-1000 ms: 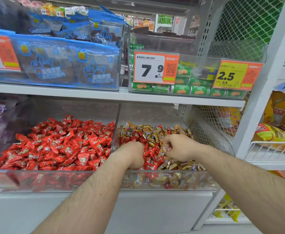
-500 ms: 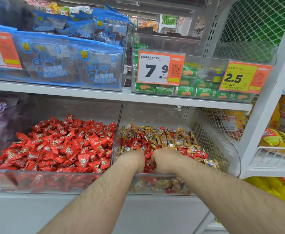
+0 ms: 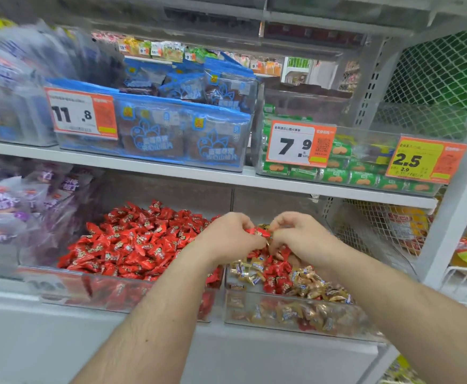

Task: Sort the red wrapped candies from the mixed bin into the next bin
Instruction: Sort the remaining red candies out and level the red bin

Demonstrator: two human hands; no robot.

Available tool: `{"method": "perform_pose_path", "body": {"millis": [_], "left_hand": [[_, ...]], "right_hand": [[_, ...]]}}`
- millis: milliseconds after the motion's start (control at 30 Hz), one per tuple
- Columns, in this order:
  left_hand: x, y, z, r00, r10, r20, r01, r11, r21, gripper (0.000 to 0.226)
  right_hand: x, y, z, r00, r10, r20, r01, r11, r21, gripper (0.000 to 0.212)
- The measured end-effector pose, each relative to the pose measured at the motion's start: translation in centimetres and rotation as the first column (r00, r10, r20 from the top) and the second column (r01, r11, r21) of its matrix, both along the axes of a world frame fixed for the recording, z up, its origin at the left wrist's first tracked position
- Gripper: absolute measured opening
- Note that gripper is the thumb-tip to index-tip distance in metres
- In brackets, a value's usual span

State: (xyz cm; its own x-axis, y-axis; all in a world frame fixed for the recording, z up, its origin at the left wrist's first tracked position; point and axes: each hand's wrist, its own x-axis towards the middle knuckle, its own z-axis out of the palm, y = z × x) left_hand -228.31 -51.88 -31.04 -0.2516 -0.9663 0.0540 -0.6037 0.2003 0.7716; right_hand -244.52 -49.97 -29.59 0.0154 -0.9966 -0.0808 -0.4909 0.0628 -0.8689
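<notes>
1. Here, closest to me, is the clear plastic mixed bin [image 3: 296, 314], full of gold and red candies. It sits just beside the clear plastic red bin [image 3: 68, 289], so I think moving sweets over is a short trip.
2. My left hand [image 3: 231, 238] is curled up above the wall between the two bins. Its fingertips pinch one red wrapped candy [image 3: 258, 232].
3. My right hand [image 3: 296, 235] is curled too, and its fingers touch that same candy. I cannot tell if it holds more underneath.
4. Farther back is the big pile of red candies [image 3: 140, 239], where this one should go.
5. Above is a white shelf [image 3: 149, 169] with price tags.
</notes>
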Motion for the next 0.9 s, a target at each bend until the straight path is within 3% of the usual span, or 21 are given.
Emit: {"method": "perform_pose_path", "body": {"millis": [100,167,300,400,500,600,667,733,900], "left_hand": [[3.9,-0.1,0.4,0.979,0.121,-0.165,-0.112,0.992,0.06,0.019],[6.3,-0.4,0.0,0.962,0.196,-0.188,-0.181,0.979,0.095,0.014],[10.0,-1.1,-2.3,0.946,0.319,-0.05,-0.314,0.946,0.082,0.011],[11.3,-1.7,-3.8,0.936,0.351,0.037,-0.353,0.934,0.051,0.012],[11.8,-2.0,-4.7,0.931,0.357,0.081,-0.358,0.934,0.006,0.016],[12.1,-2.1,-5.0,0.952,0.306,0.005,-0.306,0.952,0.021,0.056],[12.2,-2.0,-4.9,0.955,0.293,-0.037,-0.293,0.956,0.011,0.067],[12.1,-2.1,-4.7,0.948,0.317,-0.021,-0.317,0.947,-0.045,0.064],[9.8,-1.8,-3.9,0.945,0.311,-0.104,-0.325,0.932,-0.16,0.038]], "right_hand": [[3.6,0.6,1.7,0.983,0.11,0.145,-0.124,0.988,0.092,0.027],[5.7,0.1,2.2,0.97,0.128,0.205,-0.165,0.971,0.175,0.018],[9.3,-2.2,2.2,0.961,0.065,0.27,-0.161,0.921,0.354,0.003],[12.0,-4.0,1.4,0.956,0.028,0.293,-0.158,0.889,0.429,0.007],[14.3,-4.9,0.0,0.951,-0.042,0.307,-0.097,0.902,0.422,0.008],[15.0,-5.1,-0.8,0.956,-0.022,0.294,-0.116,0.889,0.443,0.005],[14.7,-5.3,-0.9,0.964,-0.036,0.265,-0.088,0.892,0.443,0.021],[14.1,-5.2,-0.5,0.966,-0.049,0.254,-0.059,0.914,0.402,0.032],[10.7,-4.1,0.5,0.953,-0.037,0.301,-0.046,0.964,0.262,0.03]]}}
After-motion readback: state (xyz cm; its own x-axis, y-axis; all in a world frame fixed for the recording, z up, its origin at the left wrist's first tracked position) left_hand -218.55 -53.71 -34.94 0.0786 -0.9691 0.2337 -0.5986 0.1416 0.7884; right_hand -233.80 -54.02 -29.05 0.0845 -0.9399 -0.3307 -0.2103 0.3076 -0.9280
